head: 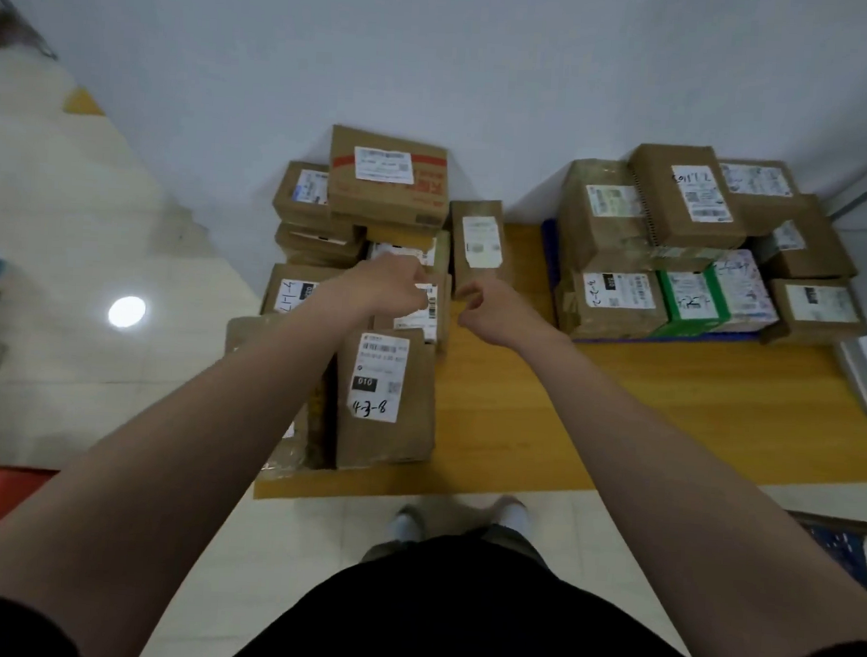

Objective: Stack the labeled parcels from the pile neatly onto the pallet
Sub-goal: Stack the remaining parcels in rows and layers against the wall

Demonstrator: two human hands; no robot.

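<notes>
The pile of brown labeled parcels stands at the left end of a wooden board. A tall parcel marked 4-3-8 is nearest me. At the right, a blue pallet carries several stacked parcels, among them a green and white box. My left hand hovers over the middle of the pile with curled fingers, above a labeled parcel. My right hand, also curled, is just below a narrow upright parcel. Neither hand plainly holds anything.
A white wall runs close behind the pile and the pallet. Pale tiled floor lies to the left, with a red object at the lower left. My feet stand at the board's near edge.
</notes>
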